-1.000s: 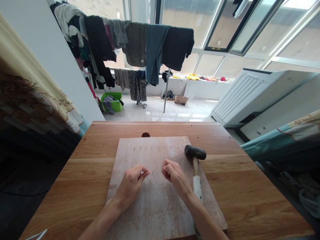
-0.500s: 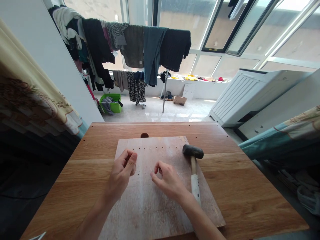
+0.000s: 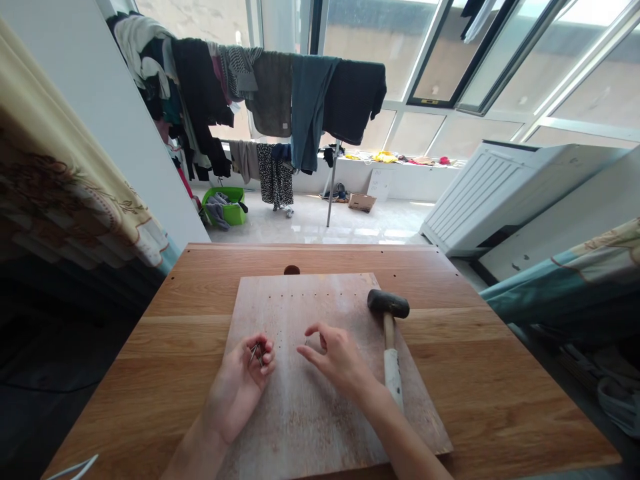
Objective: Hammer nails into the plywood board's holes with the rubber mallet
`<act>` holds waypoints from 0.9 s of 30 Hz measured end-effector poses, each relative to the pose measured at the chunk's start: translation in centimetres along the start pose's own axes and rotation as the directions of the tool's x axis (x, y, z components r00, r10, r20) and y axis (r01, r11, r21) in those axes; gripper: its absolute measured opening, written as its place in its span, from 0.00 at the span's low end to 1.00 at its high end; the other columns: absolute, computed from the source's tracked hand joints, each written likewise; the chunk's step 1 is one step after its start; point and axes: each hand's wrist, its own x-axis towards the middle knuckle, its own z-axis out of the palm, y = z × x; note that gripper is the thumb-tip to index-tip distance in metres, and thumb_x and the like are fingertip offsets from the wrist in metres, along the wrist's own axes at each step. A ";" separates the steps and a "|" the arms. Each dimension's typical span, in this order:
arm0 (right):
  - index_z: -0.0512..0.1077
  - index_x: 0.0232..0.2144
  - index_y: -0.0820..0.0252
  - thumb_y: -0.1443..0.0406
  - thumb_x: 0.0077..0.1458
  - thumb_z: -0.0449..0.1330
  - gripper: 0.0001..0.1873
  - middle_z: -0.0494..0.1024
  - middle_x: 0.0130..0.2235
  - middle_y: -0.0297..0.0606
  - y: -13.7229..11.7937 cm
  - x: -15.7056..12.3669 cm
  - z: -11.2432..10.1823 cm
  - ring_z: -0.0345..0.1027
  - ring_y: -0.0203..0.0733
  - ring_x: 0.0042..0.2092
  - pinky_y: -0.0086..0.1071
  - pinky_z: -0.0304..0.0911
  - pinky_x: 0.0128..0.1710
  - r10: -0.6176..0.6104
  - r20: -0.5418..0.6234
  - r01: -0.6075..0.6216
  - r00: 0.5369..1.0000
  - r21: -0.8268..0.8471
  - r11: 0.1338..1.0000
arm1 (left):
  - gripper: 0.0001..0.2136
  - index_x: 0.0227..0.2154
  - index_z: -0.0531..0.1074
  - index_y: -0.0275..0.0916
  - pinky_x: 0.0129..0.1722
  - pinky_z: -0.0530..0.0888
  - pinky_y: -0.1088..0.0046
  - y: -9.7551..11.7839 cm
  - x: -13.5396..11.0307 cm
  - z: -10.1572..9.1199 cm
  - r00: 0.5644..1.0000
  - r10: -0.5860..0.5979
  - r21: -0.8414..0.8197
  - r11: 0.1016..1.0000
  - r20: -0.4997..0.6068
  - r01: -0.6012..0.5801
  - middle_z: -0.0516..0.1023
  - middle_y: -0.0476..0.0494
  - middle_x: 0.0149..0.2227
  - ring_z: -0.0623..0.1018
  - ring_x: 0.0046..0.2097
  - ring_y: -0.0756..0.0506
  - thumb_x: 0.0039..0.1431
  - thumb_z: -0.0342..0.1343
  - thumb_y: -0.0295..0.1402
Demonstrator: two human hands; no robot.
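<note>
- Rolled over from the closed grip of half a second ago: the left hand (image 3: pixel 244 387), now palm up, loosely cupping several thin, dull metal nails (image 3: pixel 257 355) in curled fingers, thus in plain view beside the right hand (image 3: pixel 336 352).
- Spread wider since then, with thumb and forefinger well parted, over a flat, rectangular, pinkish-white wooden board (image 3: pixel 315 427); too small to tell whether a nail stands in that gap.
- Seen beyond both hands: a straight row of small dark dots (image 3: pixel 317 295), holes or nail heads, impossible to say.
- Lying right of the right hand: a black-headed mallet with a white-wrapped wooden handle (image 3: pixel 392 367), partly hidden by the forearm and crowding that side.
- Spread beneath everything: a brown wooden worktop (image 3: pixel 500 373), with a thin white cable (image 3: pixel 80 469) left of the left forearm.
</note>
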 end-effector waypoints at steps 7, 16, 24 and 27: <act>0.74 0.23 0.55 0.58 0.63 0.60 0.17 0.72 0.24 0.33 -0.6 -0.1 0.1 0.61 0.38 0.26 0.33 0.52 0.31 -0.104 -0.048 0.104 0.993 0.005 0.995 | 0.09 0.26 0.73 0.33 0.21 0.70 0.79 -1.1 -0.7 -0.6 0.999 0.045 0.025 0.999 -0.030 -0.045 0.71 0.46 0.29 0.69 0.25 0.52 0.62 0.53 0.22; 0.60 0.26 0.52 0.51 0.67 0.50 0.19 0.56 0.22 0.25 -2.4 0.2 -1.6 0.50 0.35 0.24 0.29 0.49 0.24 0.026 -0.211 0.015 0.977 0.192 0.981 | 0.11 0.28 0.75 0.33 0.30 0.79 0.75 -1.2 -0.7 -0.7 0.994 0.029 -0.044 0.998 -0.109 -0.034 0.77 0.41 0.31 0.78 0.32 0.48 0.64 0.50 0.22; 0.72 0.33 0.58 0.59 0.67 0.58 0.11 0.80 0.30 0.39 -8.5 -2.7 -1.5 0.73 0.45 0.31 0.34 0.51 0.29 -0.139 0.268 0.196 0.953 -0.196 0.961 | 0.11 0.40 0.78 0.36 0.44 0.82 0.62 -4.6 -1.3 -0.4 0.996 -0.088 0.044 0.995 0.026 0.087 0.81 0.35 0.41 0.82 0.46 0.39 0.68 0.51 0.34; 0.73 0.39 0.60 0.55 0.70 0.55 0.15 0.83 0.34 0.43 -9.8 -3.0 -0.7 0.78 0.50 0.35 0.35 0.57 0.30 -0.128 0.302 0.225 0.945 -0.314 0.922 | 0.10 0.37 0.77 0.40 0.41 0.81 0.65 -5.8 -1.3 -1.1 0.998 -0.050 0.105 0.993 0.049 0.045 0.80 0.40 0.37 0.82 0.43 0.40 0.63 0.59 0.41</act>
